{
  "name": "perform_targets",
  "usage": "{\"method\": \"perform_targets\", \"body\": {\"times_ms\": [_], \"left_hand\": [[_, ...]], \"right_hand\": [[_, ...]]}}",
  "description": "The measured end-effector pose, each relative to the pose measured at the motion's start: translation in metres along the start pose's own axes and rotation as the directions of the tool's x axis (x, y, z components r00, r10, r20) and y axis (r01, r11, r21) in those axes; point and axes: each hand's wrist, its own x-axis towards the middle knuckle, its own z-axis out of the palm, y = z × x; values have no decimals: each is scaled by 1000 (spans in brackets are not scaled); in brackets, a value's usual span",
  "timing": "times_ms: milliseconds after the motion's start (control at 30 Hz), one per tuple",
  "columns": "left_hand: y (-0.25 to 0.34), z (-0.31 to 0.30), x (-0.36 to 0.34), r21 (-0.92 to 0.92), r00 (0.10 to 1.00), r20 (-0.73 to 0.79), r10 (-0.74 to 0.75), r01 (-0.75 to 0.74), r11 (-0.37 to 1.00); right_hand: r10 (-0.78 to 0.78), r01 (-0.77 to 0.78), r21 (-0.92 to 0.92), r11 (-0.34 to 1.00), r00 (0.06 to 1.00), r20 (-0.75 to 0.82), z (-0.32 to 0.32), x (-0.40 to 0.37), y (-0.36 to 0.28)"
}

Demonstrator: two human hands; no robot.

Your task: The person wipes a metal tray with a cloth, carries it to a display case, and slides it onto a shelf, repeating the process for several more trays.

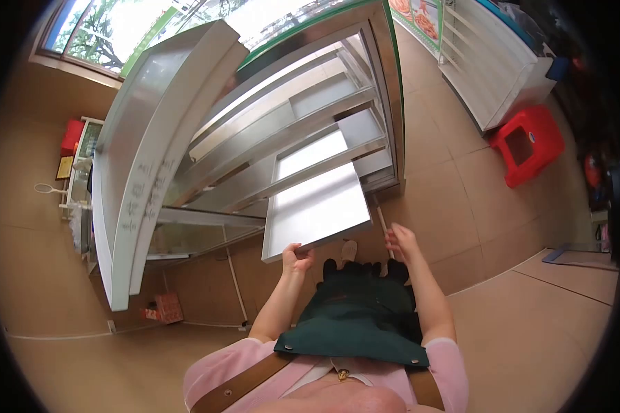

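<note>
A shallow metal tray point(317, 217) sticks out of a metal display cabinet point(386, 89), its back part still between the rails. My left hand point(297, 259) grips the tray's front edge near the left corner, thumb on top and fingers underneath. Off the tray's right front corner, my right hand point(402, 241) is in the air, apart from it, fingers loosely bent and spread with nothing visible in them. To the left, the cabinet's thick white door point(145, 165) with lettering along its edge stands swung out. Metal rails point(310, 172) cross the cabinet's inside.
On the right, a red plastic stool point(530, 144) stands on the tiled floor beside a white shelf unit point(486, 82). A patterned red box point(169, 308) sits on the floor at lower left. A shelf with small items point(79, 165) is behind the door.
</note>
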Motion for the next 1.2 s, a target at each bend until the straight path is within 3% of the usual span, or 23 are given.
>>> {"method": "perform_targets", "body": {"times_ms": [133,300,500,633,733,867,967,1033,1100,1200], "left_hand": [[5,13,55,-67,999,-12,36,-36,997],[1,21,111,-163,997,-5,71,-71,984],[-9,28,162,-259,990,19,143,-133,957],[1,29,186,-242,984,-9,178,-175,954],[14,26,210,-207,973,-2,233,-228,951],[41,19,257,-174,961,33,274,-264,949],[71,20,292,-198,970,141,197,-168,966],[80,34,310,-101,955,36,293,-288,952],[109,33,348,-83,975,-115,189,-199,977],[100,29,352,-22,941,-230,248,-260,965]], "right_hand": [[180,-173,48,984,957,-227,-59,-40,69],[362,-374,72,925,803,-473,-110,-87,147],[151,-399,-213,892,707,-691,-162,-69,236],[190,-390,-203,898,761,-621,-150,-55,230],[99,-328,-258,909,770,-630,-154,-37,258],[120,-318,-237,918,792,-598,-160,-20,297],[145,-338,-213,917,779,-610,-157,-12,318],[171,-354,-194,915,775,-609,-160,-12,327],[168,-354,-190,916,766,-620,-169,-13,347],[216,-393,-145,908,736,-642,-169,-20,362]]}}
